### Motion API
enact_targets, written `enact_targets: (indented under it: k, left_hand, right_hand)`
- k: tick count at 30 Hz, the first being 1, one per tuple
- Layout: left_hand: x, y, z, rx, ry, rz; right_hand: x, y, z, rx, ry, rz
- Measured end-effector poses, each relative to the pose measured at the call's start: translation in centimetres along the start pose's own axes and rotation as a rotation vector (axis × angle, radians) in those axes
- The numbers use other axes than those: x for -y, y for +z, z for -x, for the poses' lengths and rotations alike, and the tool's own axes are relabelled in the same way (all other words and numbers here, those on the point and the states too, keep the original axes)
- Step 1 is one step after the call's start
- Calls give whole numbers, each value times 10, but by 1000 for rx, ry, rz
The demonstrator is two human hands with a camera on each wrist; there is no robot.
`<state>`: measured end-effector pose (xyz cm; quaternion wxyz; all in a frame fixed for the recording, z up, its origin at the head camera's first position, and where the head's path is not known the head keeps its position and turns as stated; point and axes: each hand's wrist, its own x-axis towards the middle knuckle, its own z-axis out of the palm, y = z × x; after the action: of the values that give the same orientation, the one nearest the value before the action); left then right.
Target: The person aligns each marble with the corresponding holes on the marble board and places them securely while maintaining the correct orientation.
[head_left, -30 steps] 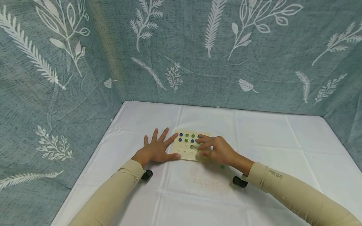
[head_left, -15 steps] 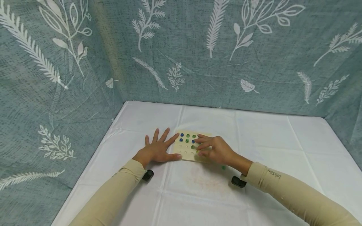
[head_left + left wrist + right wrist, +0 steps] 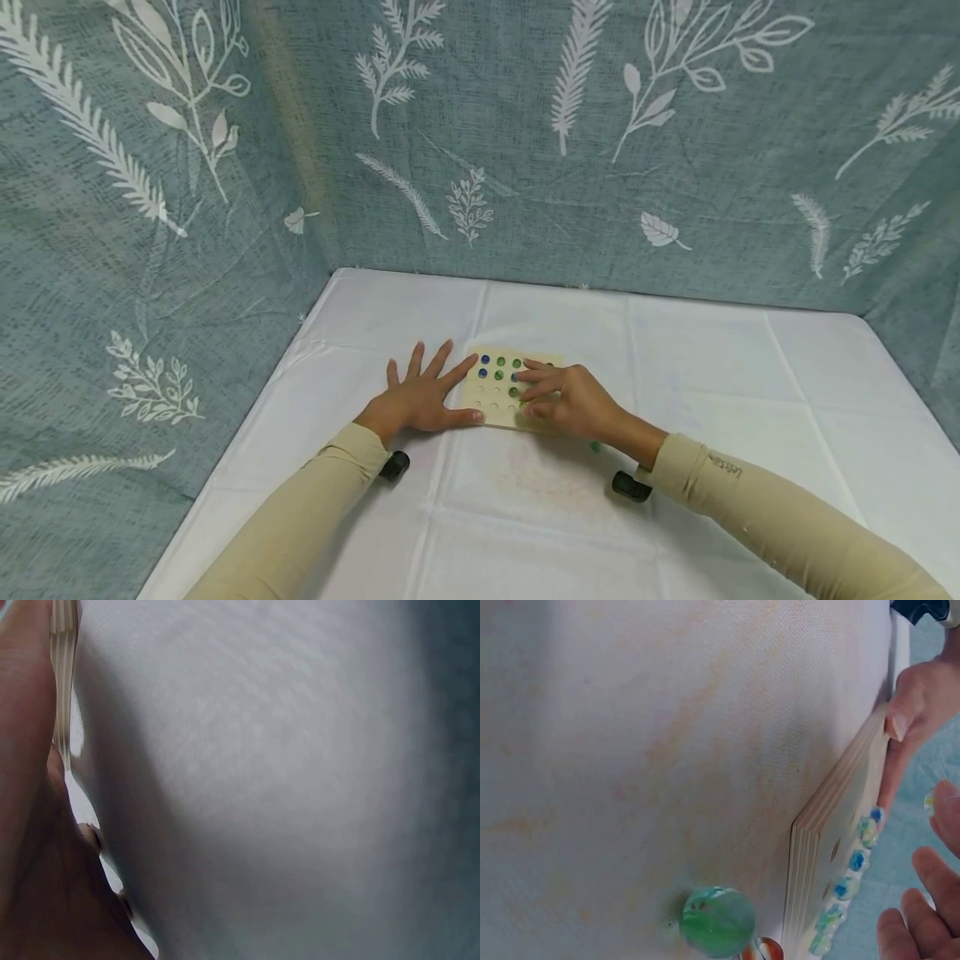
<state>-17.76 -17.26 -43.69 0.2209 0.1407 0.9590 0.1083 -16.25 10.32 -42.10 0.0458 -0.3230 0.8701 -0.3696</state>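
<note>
A square light wooden board (image 3: pixel 495 413) with round hollows lies on the white-covered table. Blue and green glass marbles (image 3: pixel 500 375) fill hollows in its far rows; several nearer hollows are bare. My left hand (image 3: pixel 420 402) is spread flat, its thumb and index finger at the board's left edge. Over the board's right half, my right hand (image 3: pixel 576 402) pinches a small yellow-green marble (image 3: pixel 928 801) between its fingertips, covering part of the board. The left wrist view shows little more than the left palm (image 3: pixel 60 877) and the board's layered edge (image 3: pixel 64 682).
A loose green marble (image 3: pixel 718 922) rests on the table near the board's near right corner, with an orange-streaked marble (image 3: pixel 769 949) beside it. Patterned blue-green cloth (image 3: pixel 480 225) hangs behind the table and on the left. Black wrist devices (image 3: pixel 632 487) sit under both forearms.
My right hand has shifted slightly left over the board with the marble, now covering the far-row marble at its fingertips. My left hand keeps its place at the board's edge.
</note>
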Motion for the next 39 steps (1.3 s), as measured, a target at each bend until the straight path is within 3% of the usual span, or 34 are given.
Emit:
enact_targets:
  k: [39]
  left_hand:
    - [1, -1, 0, 9, -9, 6]
  right_hand:
    - [4, 12, -13, -4, 6, 16]
